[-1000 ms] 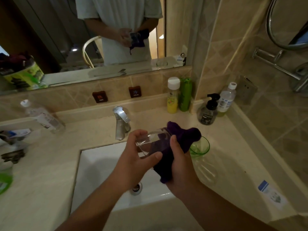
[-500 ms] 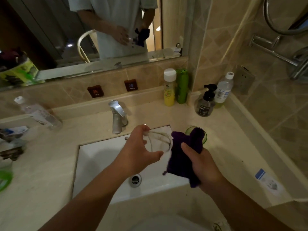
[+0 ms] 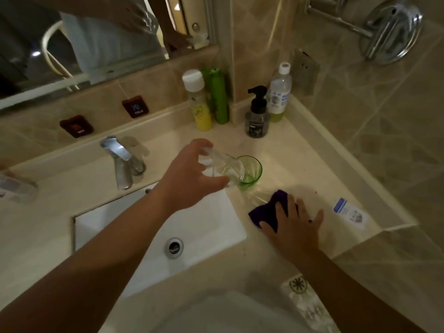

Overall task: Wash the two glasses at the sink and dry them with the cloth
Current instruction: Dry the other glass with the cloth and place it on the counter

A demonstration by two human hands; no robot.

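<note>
Chrome tap (image 3: 120,162) stands left of centre at the back of the white sink (image 3: 206,224), whose drain sits in the lower middle of the frame. Just right of the tap, the left hand (image 3: 189,179) reaches across the sink's upper right corner and grips a clear glass (image 3: 225,169), fingers curled around it and the glass tilted on its side. Its mouth overlaps the green glass (image 3: 251,170), which stands upright on the pale surface (image 3: 300,164) right of the sink; whether the two touch I cannot tell. Behind them, against the wall in the upper middle, stand a yellow bottle, a green bottle, a dark pump bottle and a clear bottle. Lower right of the green glass, the right hand (image 3: 293,224) lies flat with fingers spread, pressing the purple cloth (image 3: 266,212) onto the surface.
</note>
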